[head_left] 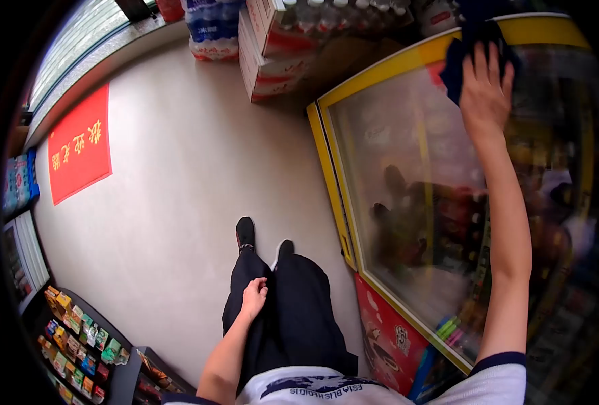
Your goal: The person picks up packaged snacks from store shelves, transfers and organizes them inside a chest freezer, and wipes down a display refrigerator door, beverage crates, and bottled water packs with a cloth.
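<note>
"At the far edge of the yellow-framed glass door [394, 121]: right hand [486, 94], fingers straight, slightly apart, flat on the cloth [453, 67]. Cloth's look?"

"Dark navy, bunched, sticking out both sides of the hand, over frame and glass. Count: one. Left hand [255, 295]?"

"Over the thigh, fingers loosely curled; can't tell if fully closed or holding anything. Writing?"

"Shirt [313, 375]: dark upside-down lettering, roughly ESTABLISHED. Red panel [387, 361] below the glass: pale lettering, unreadable. Red mat [60, 187]: four yellow characters, 欢迎光临."

"Other counts?"

"Two dark shoes [245, 231], one mat, two stacked red-and-white cartons [270, 79] near the door. Blue-wrapped bottles [212, 30] beside those, label too small."
</note>
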`<state>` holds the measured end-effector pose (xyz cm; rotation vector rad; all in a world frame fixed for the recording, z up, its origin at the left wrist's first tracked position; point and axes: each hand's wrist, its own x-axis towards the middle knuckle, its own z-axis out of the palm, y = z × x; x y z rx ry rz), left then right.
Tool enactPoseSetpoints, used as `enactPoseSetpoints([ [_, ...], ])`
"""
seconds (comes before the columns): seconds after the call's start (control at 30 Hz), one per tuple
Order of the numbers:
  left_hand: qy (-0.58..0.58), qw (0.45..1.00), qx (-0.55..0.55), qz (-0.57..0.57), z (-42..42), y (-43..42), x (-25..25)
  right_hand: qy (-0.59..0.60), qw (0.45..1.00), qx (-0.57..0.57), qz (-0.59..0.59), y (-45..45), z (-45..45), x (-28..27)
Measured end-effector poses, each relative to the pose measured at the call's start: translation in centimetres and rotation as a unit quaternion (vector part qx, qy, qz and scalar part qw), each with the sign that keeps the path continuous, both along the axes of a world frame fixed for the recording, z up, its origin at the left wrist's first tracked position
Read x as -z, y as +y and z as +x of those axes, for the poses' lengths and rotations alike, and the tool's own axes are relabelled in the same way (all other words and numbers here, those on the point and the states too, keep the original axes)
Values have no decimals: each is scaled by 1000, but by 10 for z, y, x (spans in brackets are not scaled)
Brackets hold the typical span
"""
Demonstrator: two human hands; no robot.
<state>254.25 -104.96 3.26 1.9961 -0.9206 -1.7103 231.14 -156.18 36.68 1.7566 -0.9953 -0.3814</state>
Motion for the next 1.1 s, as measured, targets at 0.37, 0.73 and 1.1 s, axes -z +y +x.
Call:
enactPoseSetpoints([
  [0.37, 103, 977, -163, 93, -56, 5, 64, 305, 769, 93, 554, 326, -179, 326],
  [0.73, 191, 948, -230, 106, -89, 2, 94, 66, 980, 41, 185, 108, -38, 99],
  [1.1, 252, 899, -312, 177, -89, 14, 117, 294, 716, 102, 625, 349, -196, 307],
])
